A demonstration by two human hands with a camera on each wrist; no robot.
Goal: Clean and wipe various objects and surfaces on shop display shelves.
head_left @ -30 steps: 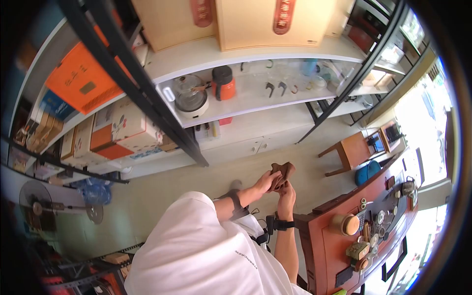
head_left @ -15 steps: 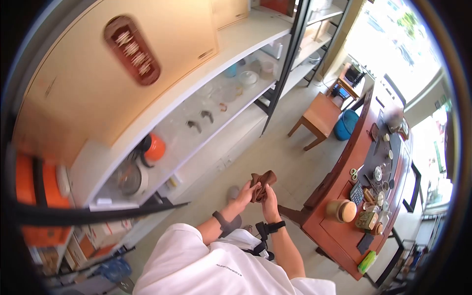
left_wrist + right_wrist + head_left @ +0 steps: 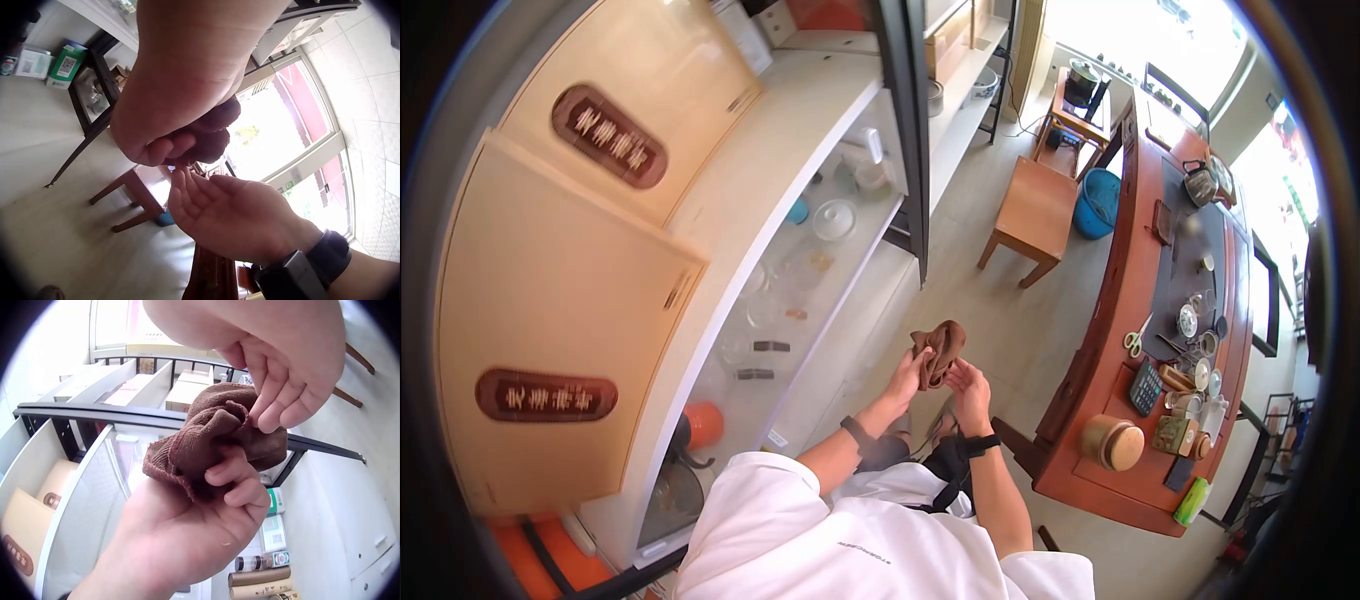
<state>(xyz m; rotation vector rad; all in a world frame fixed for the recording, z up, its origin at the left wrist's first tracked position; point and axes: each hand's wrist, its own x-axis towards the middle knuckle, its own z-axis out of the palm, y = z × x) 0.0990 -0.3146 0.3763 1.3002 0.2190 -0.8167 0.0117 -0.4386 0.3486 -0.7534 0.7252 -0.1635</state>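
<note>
A crumpled brown cloth (image 3: 941, 350) with a stitched edge is bunched up in front of the person's body, above the floor. The left hand (image 3: 906, 378) grips it, fingers curled into its folds, as the right wrist view shows from close by. Beside the cloth is the right hand (image 3: 971, 392), its palm turned toward the cloth and its fingers loosely extended. In the right wrist view the fingertips of the right hand (image 3: 294, 381) are right at the cloth's edge. From the left wrist, the cloth (image 3: 209, 137) is partly hidden behind the left hand.
On the left runs a white shelf (image 3: 800, 150) bearing large beige boxes (image 3: 570, 330), with glassware behind a clear panel below. To the right stands a reddish wooden table (image 3: 1060, 450) with a round canister (image 3: 1112, 443), scissors (image 3: 1135, 341) and tea things. Beyond are a wooden stool (image 3: 1032, 210) and a blue bin (image 3: 1097, 203).
The head view has swung round toward the table and window side. Both hands gripped the cloth earlier; now the right hand has loosened from it, while the left keeps hold.
</note>
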